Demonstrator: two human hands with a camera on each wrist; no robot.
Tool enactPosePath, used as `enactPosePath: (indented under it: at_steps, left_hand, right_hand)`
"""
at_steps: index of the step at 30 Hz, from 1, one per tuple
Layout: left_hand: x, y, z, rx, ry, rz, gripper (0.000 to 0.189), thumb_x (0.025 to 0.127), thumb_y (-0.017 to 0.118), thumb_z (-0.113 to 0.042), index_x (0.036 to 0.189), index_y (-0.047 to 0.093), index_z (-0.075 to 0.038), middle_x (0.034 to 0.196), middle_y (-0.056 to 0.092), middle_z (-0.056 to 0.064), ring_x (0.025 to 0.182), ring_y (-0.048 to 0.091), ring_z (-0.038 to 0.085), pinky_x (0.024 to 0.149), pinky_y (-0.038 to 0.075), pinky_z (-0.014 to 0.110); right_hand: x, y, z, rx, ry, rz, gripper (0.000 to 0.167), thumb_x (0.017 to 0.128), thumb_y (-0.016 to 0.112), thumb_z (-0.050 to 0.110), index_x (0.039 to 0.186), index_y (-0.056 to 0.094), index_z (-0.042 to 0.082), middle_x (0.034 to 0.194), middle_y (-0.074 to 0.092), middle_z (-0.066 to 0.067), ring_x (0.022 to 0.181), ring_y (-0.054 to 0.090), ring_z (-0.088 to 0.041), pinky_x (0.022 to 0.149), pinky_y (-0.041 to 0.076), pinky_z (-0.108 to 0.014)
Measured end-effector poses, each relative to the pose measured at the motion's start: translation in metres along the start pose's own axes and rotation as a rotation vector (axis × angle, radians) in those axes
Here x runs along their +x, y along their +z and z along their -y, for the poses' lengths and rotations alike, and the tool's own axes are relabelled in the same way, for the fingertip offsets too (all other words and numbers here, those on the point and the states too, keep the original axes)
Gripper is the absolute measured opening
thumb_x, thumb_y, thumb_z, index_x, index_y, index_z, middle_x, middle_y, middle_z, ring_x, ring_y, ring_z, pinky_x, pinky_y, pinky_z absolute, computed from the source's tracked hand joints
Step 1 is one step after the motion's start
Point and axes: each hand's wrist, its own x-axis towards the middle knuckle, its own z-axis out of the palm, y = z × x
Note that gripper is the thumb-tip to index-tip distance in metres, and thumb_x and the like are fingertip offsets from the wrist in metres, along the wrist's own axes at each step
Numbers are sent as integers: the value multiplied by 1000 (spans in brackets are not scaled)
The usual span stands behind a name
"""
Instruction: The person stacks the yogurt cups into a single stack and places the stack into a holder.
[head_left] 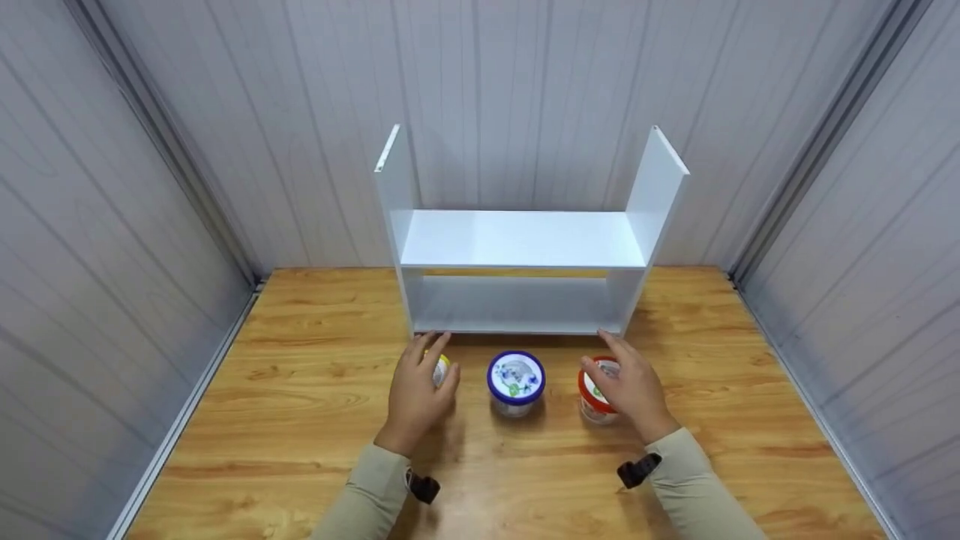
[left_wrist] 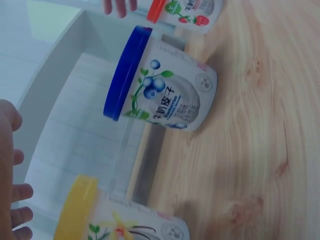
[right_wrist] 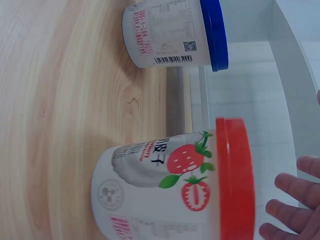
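Three yogurt tubs stand upright in a row on the wooden table. My left hand [head_left: 420, 394] hovers over the yellow-lidded tub [head_left: 442, 369], fingers spread, covering most of it in the head view. In the left wrist view this tub [left_wrist: 135, 225] shows a vanilla flower print. The blue-lidded tub [head_left: 516, 380], printed with blueberries, sits in the middle between the hands. On the right, my right hand [head_left: 636, 386] reaches over the red-lidded tub [head_left: 596, 411], thumb above its lid and fingers extended. Strawberries decorate that tub [right_wrist: 165, 185] in the right wrist view.
A white two-level shelf [head_left: 525, 238] with tall side panels stands just behind the tubs, near the back wall [head_left: 510, 97]. Grey-framed side walls close in the wooden table [head_left: 315, 420] at left and right. Each wrist wears a black strap device [head_left: 639, 471].
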Motion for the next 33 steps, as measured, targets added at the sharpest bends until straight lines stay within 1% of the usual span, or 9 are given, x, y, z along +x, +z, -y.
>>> enactPosePath:
  at_steps: [5, 8, 13, 17, 21, 24, 29, 31, 33]
  left_hand:
    - [-5, -1, 10, -81, -21, -38, 49, 96, 67, -24, 143, 59, -12, 145, 53, 16, 137, 46, 38, 111, 39, 56]
    - [-9, -2, 17, -130, -31, -52, 48, 96, 67, -19, 143, 59, -12, 146, 52, 16, 137, 45, 38, 111, 40, 56]
    - [-13, -3, 26, -181, -58, -66, 47, 97, 65, -17, 143, 58, -11, 148, 50, 16, 138, 44, 37, 110, 40, 57]
    - [-16, -3, 33, -211, -67, -88, 47, 98, 65, -16, 144, 58, -11, 149, 50, 16, 138, 44, 38, 110, 39, 58]
    - [-19, 0, 40, -255, -83, -118, 48, 98, 64, -13, 145, 56, -9, 148, 49, 18, 138, 44, 39, 111, 38, 58]
    - [-22, 2, 46, -302, -119, -120, 50, 98, 64, -12, 147, 53, -9, 150, 47, 19, 139, 43, 40, 111, 37, 60]
    - [-26, 5, 52, -363, -219, -100, 52, 99, 62, -14, 150, 50, -8, 155, 42, 19, 143, 37, 39, 115, 32, 60]
    - [-27, 5, 53, -381, -249, -91, 52, 100, 61, -15, 151, 48, -9, 156, 41, 18, 145, 35, 38, 117, 29, 59]
    - [-29, 5, 55, -394, -269, -83, 52, 101, 59, -15, 152, 47, -10, 157, 40, 17, 146, 33, 38, 117, 28, 59]
  right_hand:
    - [-4, 3, -8, 83, 17, -44, 63, 93, 71, 43, 145, 56, 11, 147, 53, -18, 134, 50, -42, 107, 41, -63]
    - [-8, 5, -14, 125, 37, -68, 62, 93, 71, 44, 145, 57, 11, 145, 55, -15, 133, 51, -40, 107, 42, -61]
    - [-13, 9, -23, 194, 97, -92, 59, 95, 70, 41, 145, 56, 14, 145, 57, -13, 136, 49, -35, 111, 39, -57]
    - [-17, 10, -30, 241, 140, -119, 57, 96, 70, 36, 145, 56, 10, 143, 58, -14, 135, 50, -34, 112, 38, -55]
    - [-19, 11, -35, 284, 198, -118, 58, 96, 70, 33, 146, 54, 9, 145, 56, -14, 136, 48, -33, 113, 37, -54]
    - [-20, 11, -39, 324, 240, -117, 58, 96, 70, 31, 147, 52, 8, 147, 54, -13, 138, 46, -31, 114, 36, -52]
    - [-22, 12, -46, 416, 279, -130, 58, 98, 68, 27, 149, 49, 7, 150, 52, -12, 143, 40, -26, 120, 30, -45]
    - [-23, 13, -49, 463, 289, -140, 57, 99, 67, 25, 150, 48, 7, 150, 52, -11, 143, 39, -25, 118, 33, -40]
    - [-25, 15, -52, 530, 291, -149, 56, 100, 66, 23, 150, 47, 5, 150, 51, -12, 143, 40, -25, 111, 41, -31]
